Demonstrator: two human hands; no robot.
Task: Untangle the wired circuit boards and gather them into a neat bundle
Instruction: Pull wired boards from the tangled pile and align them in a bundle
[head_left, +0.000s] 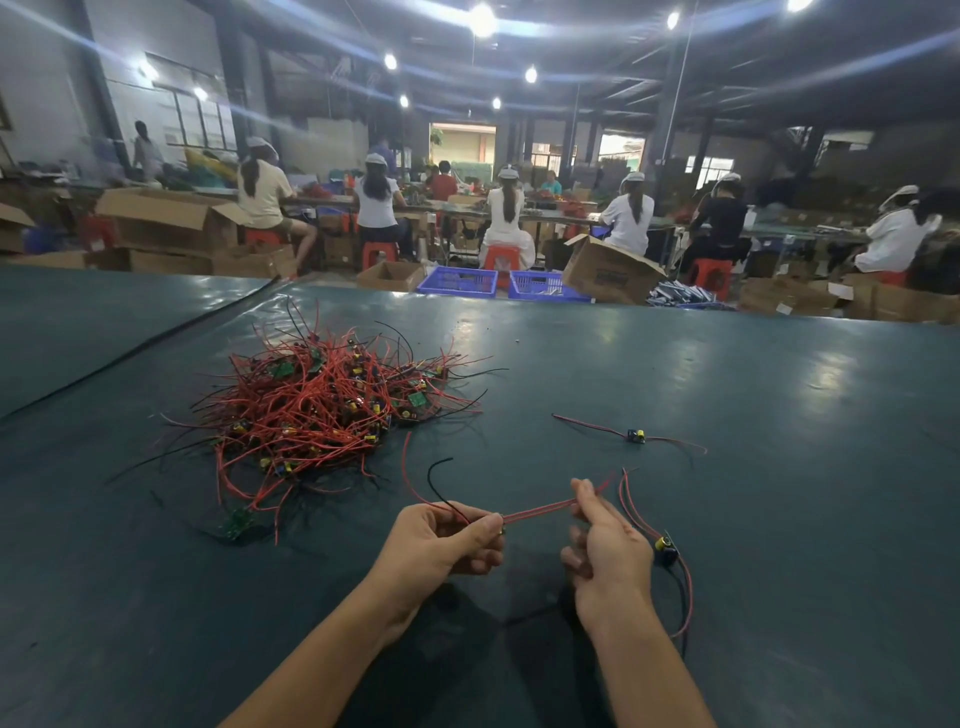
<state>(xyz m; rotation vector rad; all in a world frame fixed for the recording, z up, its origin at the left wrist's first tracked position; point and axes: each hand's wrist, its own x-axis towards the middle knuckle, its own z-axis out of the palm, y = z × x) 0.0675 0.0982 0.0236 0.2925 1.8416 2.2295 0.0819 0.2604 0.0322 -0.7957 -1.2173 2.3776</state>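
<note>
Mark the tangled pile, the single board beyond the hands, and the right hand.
tangled pile (317, 410), head view, middle of wires
single board (636, 435), head view, its small body
right hand (608, 551), head view, back of hand

Table (779, 374): open surface at right and far centre. Obstacles: wire pile (332, 410), left of centre; lone wired board (636, 435), well right of it; second board (666, 552) beside right hand (608, 551); red wires (540, 506) stretched from it to left hand (447, 540).

Large workshop hall, ceiling lights (482, 20) on. Dark green table (727, 364) in foreground. Beyond: workers (375, 200) on red stools (501, 257), cardboard boxes (161, 215), blue crates (457, 281); windows (200, 119) at left wall.
</note>
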